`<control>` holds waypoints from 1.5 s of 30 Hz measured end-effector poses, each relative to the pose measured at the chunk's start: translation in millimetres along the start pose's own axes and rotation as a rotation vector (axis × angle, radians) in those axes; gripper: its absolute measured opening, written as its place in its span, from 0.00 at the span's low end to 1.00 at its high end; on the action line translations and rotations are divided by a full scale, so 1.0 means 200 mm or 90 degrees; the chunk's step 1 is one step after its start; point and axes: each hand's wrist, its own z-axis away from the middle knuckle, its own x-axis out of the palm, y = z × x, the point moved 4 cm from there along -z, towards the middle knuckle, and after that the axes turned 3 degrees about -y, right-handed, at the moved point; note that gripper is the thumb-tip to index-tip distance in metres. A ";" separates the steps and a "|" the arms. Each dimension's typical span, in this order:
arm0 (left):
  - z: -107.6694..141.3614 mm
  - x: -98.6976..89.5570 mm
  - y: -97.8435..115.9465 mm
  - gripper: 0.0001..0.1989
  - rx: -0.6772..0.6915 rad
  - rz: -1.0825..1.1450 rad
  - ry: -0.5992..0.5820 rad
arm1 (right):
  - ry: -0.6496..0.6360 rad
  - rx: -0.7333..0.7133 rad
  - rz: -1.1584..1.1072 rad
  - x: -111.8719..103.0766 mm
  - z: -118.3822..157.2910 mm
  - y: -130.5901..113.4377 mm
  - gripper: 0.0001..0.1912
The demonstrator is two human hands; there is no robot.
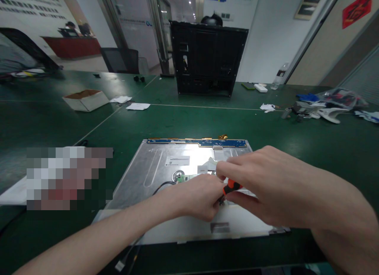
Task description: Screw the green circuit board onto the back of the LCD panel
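Observation:
A metal-backed display panel lies flat on the green table, with a blue circuit strip along its far edge. My right hand is closed on an orange and black screwdriver, tilted down toward the panel's middle right. Close beside its lower end, my left hand is closed over the panel; what its fingers hold, if anything, is hidden. A small green board with dark cables shows left of my left hand. A white label is on the metal.
Beyond the panel stands a black monitor housing. An open box and papers lie at the back left. Bags, white parts and a bottle are at the back right. A cable plug hangs near the front edge.

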 end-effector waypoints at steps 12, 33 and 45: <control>0.00 -0.01 0.01 0.07 0.018 -0.007 0.006 | 0.006 0.001 0.024 0.01 -0.02 0.01 0.07; 0.00 -0.01 0.01 0.05 -0.008 -0.005 -0.008 | 0.013 0.003 0.019 0.00 0.00 0.00 0.07; -0.01 0.00 -0.01 0.08 0.000 0.004 -0.012 | 0.011 -0.009 -0.026 0.01 0.00 0.01 0.06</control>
